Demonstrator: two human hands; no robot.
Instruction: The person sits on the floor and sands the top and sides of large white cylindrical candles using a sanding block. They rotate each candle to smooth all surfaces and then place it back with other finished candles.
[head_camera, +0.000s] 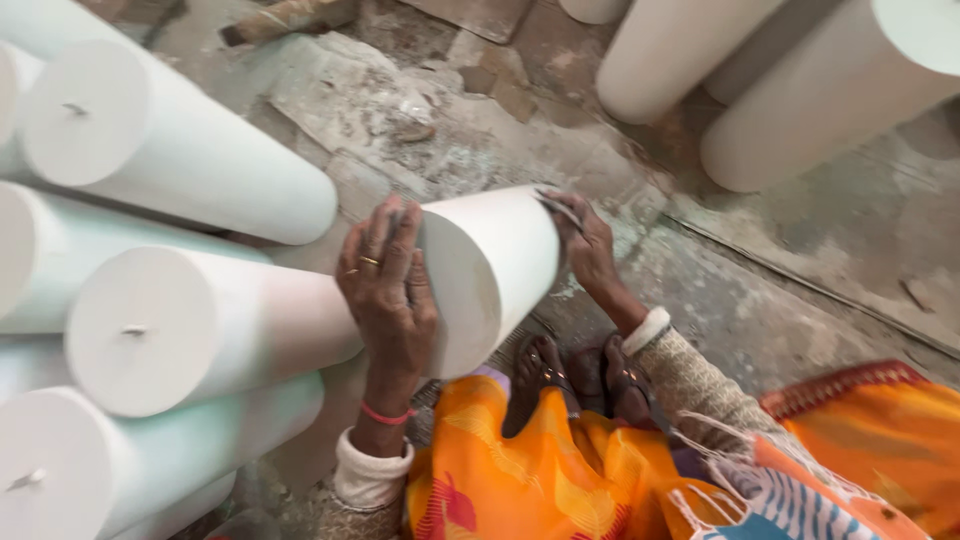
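Observation:
A white cylinder (495, 260) lies tilted in front of me, its flat round end facing me. My left hand (388, 290), with a ring and a red wrist thread, presses flat against that end face. My right hand (588, 248) rests on the cylinder's far side and grips a thin metal blade-like tool (558, 208) laid against the upper edge. My sandalled feet (580, 378) sit just below the cylinder, with orange cloth (520, 470) over my legs.
Several white cylinders (160, 320) lie stacked at the left, their ends facing me, each with a small pin at the centre. More white cylinders (820, 90) lie at the top right. The floor (760, 270) is cracked, dusty concrete.

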